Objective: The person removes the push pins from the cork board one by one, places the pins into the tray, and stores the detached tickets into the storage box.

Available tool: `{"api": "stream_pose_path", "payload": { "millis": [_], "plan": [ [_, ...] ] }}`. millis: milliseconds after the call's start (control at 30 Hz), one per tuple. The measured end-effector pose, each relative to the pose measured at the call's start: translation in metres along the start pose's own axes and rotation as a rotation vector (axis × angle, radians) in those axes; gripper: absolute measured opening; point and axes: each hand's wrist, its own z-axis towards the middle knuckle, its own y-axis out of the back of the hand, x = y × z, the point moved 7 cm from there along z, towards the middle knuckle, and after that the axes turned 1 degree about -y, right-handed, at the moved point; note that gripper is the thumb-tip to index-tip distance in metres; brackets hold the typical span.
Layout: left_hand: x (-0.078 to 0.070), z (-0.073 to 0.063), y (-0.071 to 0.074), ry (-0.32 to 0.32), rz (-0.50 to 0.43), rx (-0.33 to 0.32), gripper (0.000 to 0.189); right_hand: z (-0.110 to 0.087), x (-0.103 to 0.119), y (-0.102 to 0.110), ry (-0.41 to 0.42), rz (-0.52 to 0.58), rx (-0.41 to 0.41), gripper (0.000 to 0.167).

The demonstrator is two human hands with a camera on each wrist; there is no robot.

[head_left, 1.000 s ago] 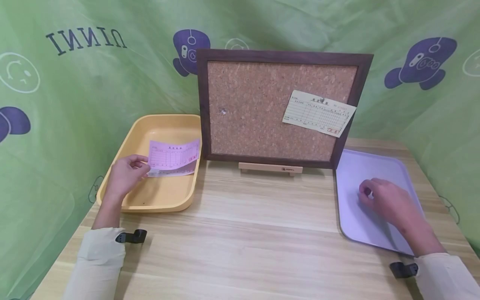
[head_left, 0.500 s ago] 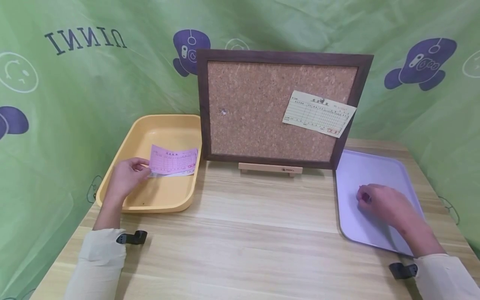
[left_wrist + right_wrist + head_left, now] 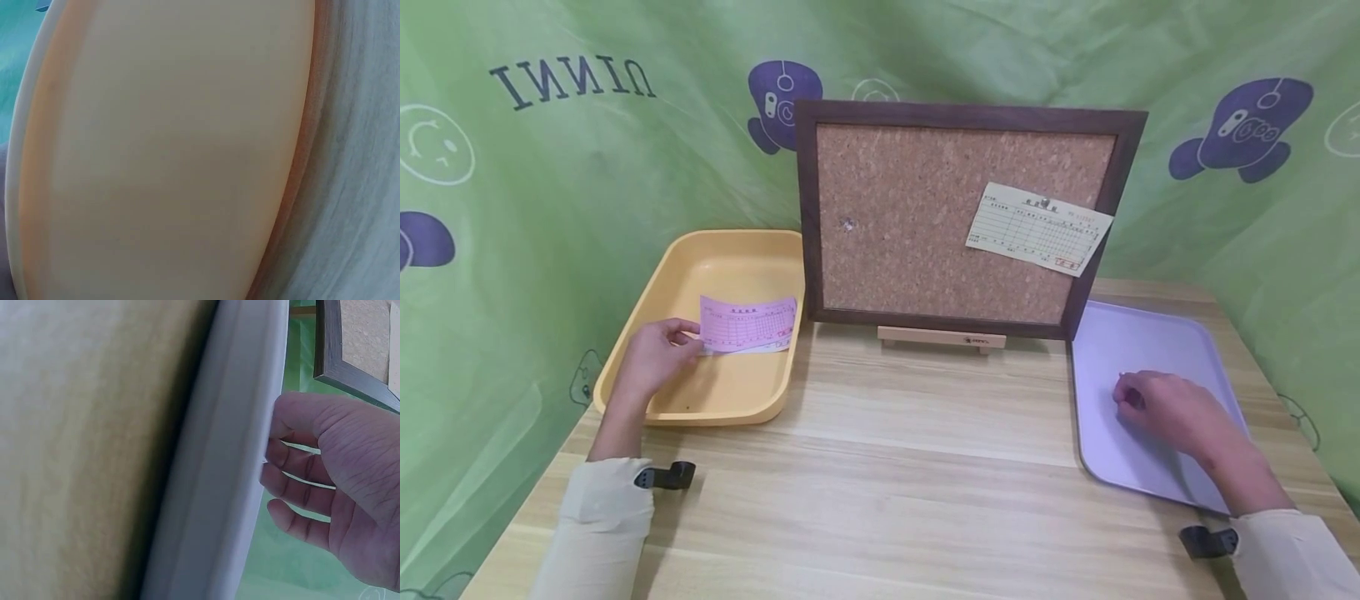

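At the yellow tray, my left hand pinches a pink receipt slip by its lower left corner. Beneath the slip, the edge of a pale slip shows. My right hand is over the lilac tray, thumb and index finger brought together. At its fingertips is a tiny pale speck, too small to identify. In the right wrist view the other fingers are loosely bent. A framed cork board stands between the trays, with a pale green receipt slip pinned at its right side.
A pushpin sticks in the board's left part. The board leans on a small wooden stand. Wooden tabletop lies in front of it, and a green curtain hangs behind.
The pink slip has come down over the pale slip, covering more of it. My right hand has shifted slightly left and down over the lilac tray.
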Motion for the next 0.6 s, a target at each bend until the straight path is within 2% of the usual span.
{"api": "stream_pose_path", "payload": {
  "millis": [233, 600],
  "plan": [
    [0.0014, -0.0001, 0.0002, -0.016, 0.005, 0.006, 0.034, -0.0008, -0.0011, -0.0015, -0.01, -0.002, 0.013, 0.011],
    [0.009, -0.0002, -0.0001, 0.006, 0.064, 0.023, 0.036, 0.0001, -0.0015, -0.0014, -0.025, 0.005, 0.034, 0.006]
  ]
}}
